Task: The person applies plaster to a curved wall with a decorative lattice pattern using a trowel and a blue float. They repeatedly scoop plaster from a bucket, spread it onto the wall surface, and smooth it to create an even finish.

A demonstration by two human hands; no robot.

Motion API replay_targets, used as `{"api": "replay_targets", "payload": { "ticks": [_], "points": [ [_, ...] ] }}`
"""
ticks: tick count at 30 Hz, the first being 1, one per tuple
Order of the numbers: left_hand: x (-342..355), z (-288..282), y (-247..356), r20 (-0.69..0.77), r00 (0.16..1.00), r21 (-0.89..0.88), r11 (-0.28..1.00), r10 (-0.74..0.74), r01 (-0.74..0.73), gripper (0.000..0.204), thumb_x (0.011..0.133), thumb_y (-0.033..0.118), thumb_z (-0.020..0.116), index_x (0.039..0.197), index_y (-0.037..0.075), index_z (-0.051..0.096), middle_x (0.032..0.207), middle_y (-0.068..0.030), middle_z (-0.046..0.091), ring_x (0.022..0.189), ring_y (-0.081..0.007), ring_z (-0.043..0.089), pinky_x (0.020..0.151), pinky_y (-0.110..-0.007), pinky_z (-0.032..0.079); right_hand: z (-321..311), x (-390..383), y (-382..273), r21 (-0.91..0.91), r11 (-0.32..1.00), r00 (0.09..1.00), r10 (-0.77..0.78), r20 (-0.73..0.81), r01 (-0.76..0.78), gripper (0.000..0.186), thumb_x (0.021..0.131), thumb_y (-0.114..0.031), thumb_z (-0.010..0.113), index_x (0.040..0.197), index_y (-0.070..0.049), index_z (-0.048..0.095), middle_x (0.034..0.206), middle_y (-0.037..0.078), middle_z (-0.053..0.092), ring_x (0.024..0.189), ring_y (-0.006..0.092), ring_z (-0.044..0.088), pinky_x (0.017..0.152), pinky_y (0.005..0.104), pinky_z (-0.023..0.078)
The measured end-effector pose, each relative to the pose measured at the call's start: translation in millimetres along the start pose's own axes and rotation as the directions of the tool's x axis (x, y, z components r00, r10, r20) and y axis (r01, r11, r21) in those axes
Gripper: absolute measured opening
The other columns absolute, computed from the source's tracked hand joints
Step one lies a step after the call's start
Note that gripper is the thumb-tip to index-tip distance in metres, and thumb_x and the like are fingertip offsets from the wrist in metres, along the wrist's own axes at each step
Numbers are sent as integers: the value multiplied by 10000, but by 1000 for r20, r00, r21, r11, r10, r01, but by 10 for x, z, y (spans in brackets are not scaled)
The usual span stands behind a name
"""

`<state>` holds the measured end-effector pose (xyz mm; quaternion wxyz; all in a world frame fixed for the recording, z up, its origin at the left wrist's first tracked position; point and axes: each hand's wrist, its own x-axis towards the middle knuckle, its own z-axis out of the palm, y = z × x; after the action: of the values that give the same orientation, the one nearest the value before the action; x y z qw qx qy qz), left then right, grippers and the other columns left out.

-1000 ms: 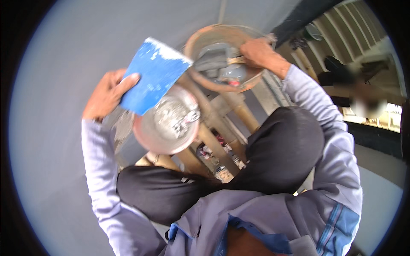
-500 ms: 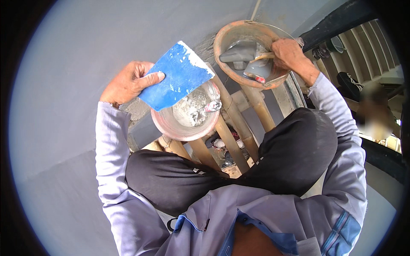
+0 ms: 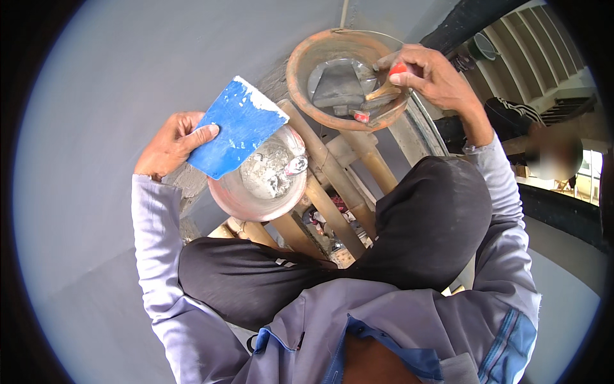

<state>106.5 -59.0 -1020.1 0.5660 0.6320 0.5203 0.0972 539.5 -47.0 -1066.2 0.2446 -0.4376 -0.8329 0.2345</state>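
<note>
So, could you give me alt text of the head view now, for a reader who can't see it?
The left hand holds a blue sheet that partly hides a pail of pale mix; the right hand holds a red-ended tool over an orange bucket. Poles show past dark trousers.

Head camera: up on the person's head, looking down.
Shirt (image 3: pixel 396 307): closest to the camera, on the near side.
Left hand (image 3: pixel 167 146) and right hand (image 3: pixel 438 78): both in view, farther off than the shirt.
Grey wall (image 3: pixel 96 166): seen on the left and far sides.
View: very wide and round, with dark corners.
</note>
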Motion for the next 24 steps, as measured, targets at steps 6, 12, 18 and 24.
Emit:
{"api": "replay_targets", "payload": {
  "ticks": [6, 12, 18, 24],
  "points": [
    [2, 9, -55, -27, 1000, -19, 1000, 6, -7, 334, 921, 300, 591, 1040, -8, 640, 809, -50, 673, 681, -87, 619, 643, -249, 509, 251, -80, 39, 241, 963, 990, 136, -35, -124, 288, 961, -325, 502, 1007, -44, 542, 868, 65, 608, 767, 164, 539, 719, 315, 448],
    [6, 47, -85, -38, 999, -21, 1000, -18, 17, 351, 928, 305, 580, 1072, -12, 632, 817, -54, 675, 693, -97, 629, 655, -250, 514, 277, -93, 76, 271, 954, 971, 178, -161, -130, 261, 952, -306, 518, 997, -49, 535, 791, 79, 592, 732, 176, 549, 682, 329, 445],
    [-31, 23, -83, -40, 997, 2, 998, -66, 66, 350, 929, 314, 576, 1041, -10, 645, 811, -46, 672, 704, -87, 620, 653, -245, 506, 195, -141, -112, 14, 998, 991, -58, 121, 57, 211, 880, -224, 582, 969, -32, 577, 825, 178, 590, 761, 361, 566, 672, 399, 440],
    [-70, -38, -196, -98, 995, 96, 995, 32, -22, 360, 923, 329, 573, 997, -14, 653, 794, -52, 669, 673, -99, 615, 644, -244, 496, 216, -246, -47, -29, 997, 978, -67, 196, 74, 217, 847, -179, 618, 988, -14, 623, 849, 148, 637, 782, 338, 608, 725, 414, 468]
  ]
}}
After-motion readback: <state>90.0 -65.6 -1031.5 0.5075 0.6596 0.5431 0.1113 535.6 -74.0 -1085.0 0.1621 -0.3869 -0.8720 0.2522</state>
